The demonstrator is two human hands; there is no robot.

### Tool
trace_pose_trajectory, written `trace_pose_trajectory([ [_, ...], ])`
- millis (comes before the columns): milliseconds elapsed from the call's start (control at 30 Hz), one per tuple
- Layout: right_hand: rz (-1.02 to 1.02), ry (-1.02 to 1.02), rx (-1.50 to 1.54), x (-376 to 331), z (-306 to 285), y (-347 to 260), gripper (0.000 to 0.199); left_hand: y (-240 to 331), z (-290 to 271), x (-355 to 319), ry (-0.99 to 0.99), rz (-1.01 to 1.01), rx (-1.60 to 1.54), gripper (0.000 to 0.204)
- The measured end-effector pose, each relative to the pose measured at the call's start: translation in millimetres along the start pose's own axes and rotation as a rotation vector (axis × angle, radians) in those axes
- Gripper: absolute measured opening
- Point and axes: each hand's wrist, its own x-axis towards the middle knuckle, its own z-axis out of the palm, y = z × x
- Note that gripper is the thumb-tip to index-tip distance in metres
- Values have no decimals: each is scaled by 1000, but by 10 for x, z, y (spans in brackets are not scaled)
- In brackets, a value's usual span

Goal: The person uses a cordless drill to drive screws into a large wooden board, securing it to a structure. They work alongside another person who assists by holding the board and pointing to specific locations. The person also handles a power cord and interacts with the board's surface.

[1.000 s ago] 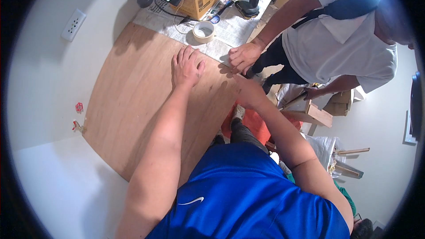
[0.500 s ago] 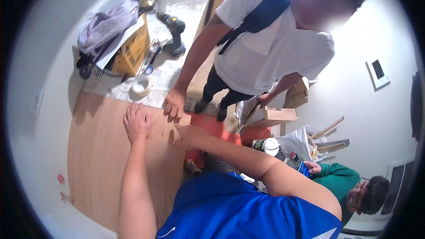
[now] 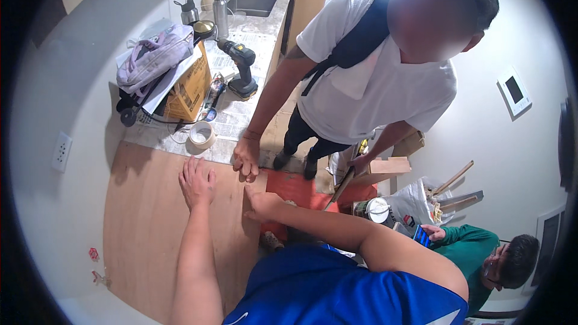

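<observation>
A flat light-brown plywood panel (image 3: pixel 150 228) lies against the speckled stone worktop (image 3: pixel 241 126) at its 12 o'clock edge. The left hand (image 3: pixel 197 181) presses flat on the panel, fingers spread. The right hand (image 3: pixel 260 203) grips the panel's 3 o'clock edge, fingers curled. A co-worker's hand (image 3: pixel 247 157) rests on the corner, with a white tape roll (image 3: pixel 201 134) at 10 o'clock.
</observation>
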Motion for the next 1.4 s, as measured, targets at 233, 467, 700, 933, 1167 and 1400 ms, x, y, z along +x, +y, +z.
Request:
trace_pose_trajectory([
  [233,-68,22,-48,-10,101,11,102,23,14,3,8,2,0,57],
  [467,-92,65,-58,50,195,104,101,55,-2,56,-15,7,38,57],
  [700,71,65,-104,143,379,37,101,-225,229,21,108,56,-44,52],
  [933,-49,161,-90,3,261,106,107,-54,29,-7,173,49,-166,57],
  [1167,-61,-54,-183,110,105,20,109,-151,-80,-700,125,-56,-193,64],
  [1400,-187,93,-59,198,289,194,94,-1259,-438,-2314,272,-578,53,83],
])
